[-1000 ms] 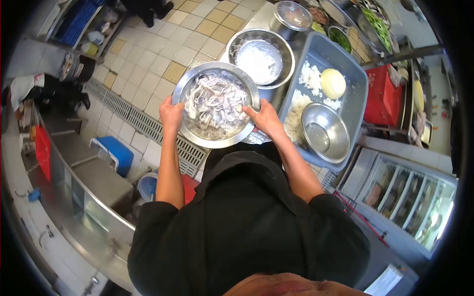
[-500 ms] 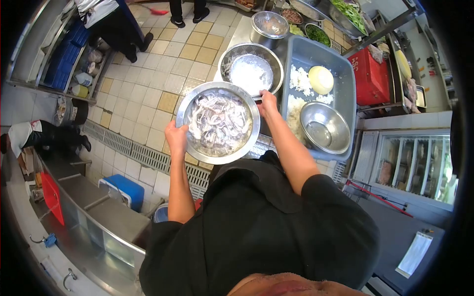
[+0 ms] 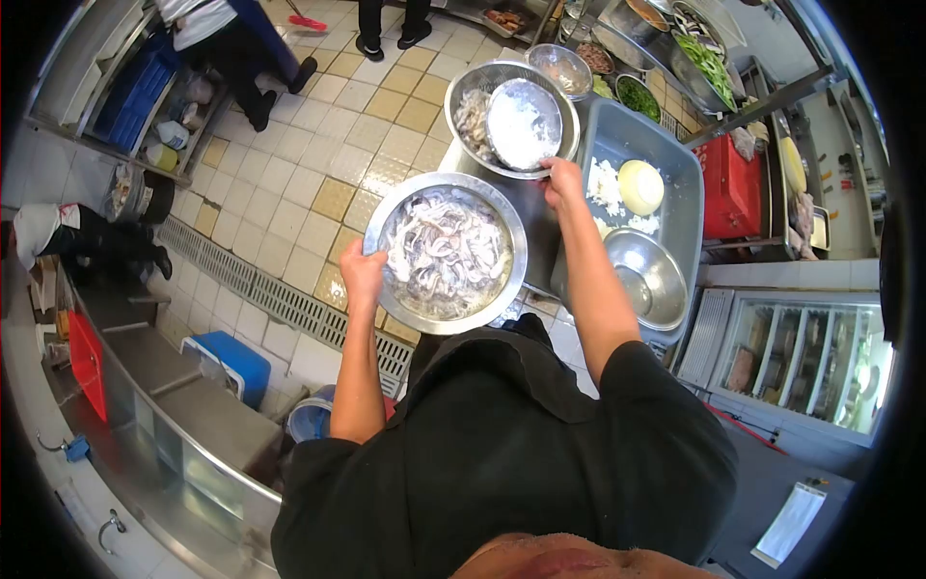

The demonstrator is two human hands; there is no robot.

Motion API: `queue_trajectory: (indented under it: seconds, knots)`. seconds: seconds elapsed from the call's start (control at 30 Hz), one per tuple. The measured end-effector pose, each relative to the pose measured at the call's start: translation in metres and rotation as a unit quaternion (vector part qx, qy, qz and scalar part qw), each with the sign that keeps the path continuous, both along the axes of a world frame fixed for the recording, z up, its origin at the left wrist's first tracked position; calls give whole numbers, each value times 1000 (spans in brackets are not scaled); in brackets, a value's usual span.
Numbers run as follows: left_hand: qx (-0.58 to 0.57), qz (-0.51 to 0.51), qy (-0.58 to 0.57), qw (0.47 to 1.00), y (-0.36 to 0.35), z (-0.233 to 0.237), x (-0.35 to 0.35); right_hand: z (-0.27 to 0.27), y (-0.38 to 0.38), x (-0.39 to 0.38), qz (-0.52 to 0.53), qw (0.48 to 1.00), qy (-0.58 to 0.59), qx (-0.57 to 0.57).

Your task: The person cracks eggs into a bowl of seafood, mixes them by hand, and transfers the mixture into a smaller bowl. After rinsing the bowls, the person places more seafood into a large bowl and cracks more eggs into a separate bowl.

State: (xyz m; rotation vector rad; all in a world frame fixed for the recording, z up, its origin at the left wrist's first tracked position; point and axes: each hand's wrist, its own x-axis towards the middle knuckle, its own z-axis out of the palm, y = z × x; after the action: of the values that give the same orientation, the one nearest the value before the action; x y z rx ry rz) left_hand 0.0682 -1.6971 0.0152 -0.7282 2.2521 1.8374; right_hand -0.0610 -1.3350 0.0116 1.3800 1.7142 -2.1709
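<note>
My left hand point(image 3: 363, 274) is closed on the left rim of a wide metal bowl point(image 3: 374, 241). Inside this bowl lie pale, greyish squid pieces point(image 3: 449, 251) in cloudy liquid. Just beyond it stands a perforated metal colander point(image 3: 456, 104), with more greyish pieces showing at its left side. A smaller metal bowl point(image 3: 524, 124) with white contents leans over the colander. Closed fingers of my right hand point(image 3: 561, 183) grip the small bowl's near edge, right where the colander's rim passes. Thumb and fingertips overlap both edges in this view.
A grey-blue tub point(image 3: 687, 179) at right contains a yellowish bowl point(image 3: 640, 187), a metal bowl point(image 3: 651, 275) and white bits. Greens in bowls point(image 3: 637, 96) stand behind. Two people point(image 3: 227, 43) stand at the back; another person point(image 3: 82, 236) is at left. A floor drain point(image 3: 251, 289) crosses the tiles.
My right hand has moved away from the wide bowl's side. The small bowl has shifted and tilted, uncovering pieces in the colander. The whole view has shifted slightly.
</note>
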Motion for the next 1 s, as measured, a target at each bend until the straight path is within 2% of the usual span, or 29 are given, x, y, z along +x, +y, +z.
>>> queue_trajectory:
  seconds: [0.03,0.13,0.23,0.27,0.3,0.37,0.43,0.5,0.6,0.7,0.77,0.8,0.83,0.9,1.0]
  knots:
    - [-50,-26,5,998,-1,1,-4,9,-1,-4,13,1000,12,8]
    - [-85,-32,22,996,-2,0,-1,54,-6,-7,37,997,60,37]
    - [93,70,31,993,20,-2,-15,89,-5,11,47,993,110,20]
    - [112,69,37,991,29,-11,-28,102,4,15,49,993,107,14]
    - [74,49,45,995,36,-23,-36,111,7,27,56,993,99,4]
    - [-9,23,47,999,44,-49,-56,102,18,46,84,994,68,-18]
    - [20,41,50,998,63,-68,-76,103,24,67,104,993,47,-25]
    - [83,56,71,992,87,-40,-90,109,22,82,113,993,41,-23]
    - [134,18,63,989,101,-35,-104,104,27,97,124,992,11,8]
    - [170,-40,-43,984,94,-20,-100,103,20,97,162,986,-2,39]
    - [187,-24,-44,981,99,-29,-91,109,10,92,176,983,12,59]
    - [197,-28,-51,979,98,-21,-85,107,11,86,207,976,-26,67]
    - [204,-28,-60,977,96,-16,-78,102,13,80,240,966,-66,71]
    - [197,-11,-70,978,94,-19,-65,101,11,83,278,950,-74,118]
    - [146,-1,-52,988,81,-24,-48,125,14,107,275,947,-61,155]
